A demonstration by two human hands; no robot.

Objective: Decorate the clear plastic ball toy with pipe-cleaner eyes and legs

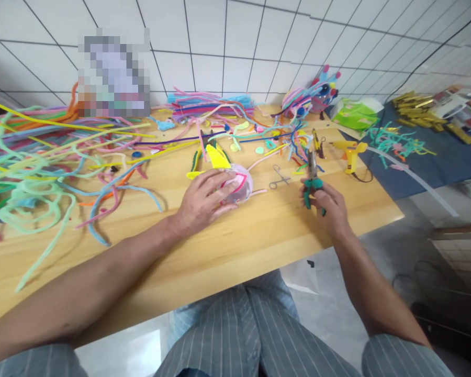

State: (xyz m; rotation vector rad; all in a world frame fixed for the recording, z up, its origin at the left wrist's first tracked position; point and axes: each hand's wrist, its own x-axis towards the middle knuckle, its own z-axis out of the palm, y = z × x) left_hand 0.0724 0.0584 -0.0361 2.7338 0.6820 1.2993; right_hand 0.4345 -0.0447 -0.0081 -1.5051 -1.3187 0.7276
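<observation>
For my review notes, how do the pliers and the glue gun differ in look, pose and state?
The pliers have green handles; the glue gun is yellow.
The pliers are in the right hand; the glue gun lies unheld on the table.
The pliers' nose points away from the person; the glue gun's nozzle points left.
Both are hand tools.

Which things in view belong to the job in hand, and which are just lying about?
Job in hand:
translucent ball, held by left hand
green-handled pliers, in right hand

Apparently lying about:
yellow glue gun
scissors
rear pipe-cleaner bundle
</observation>
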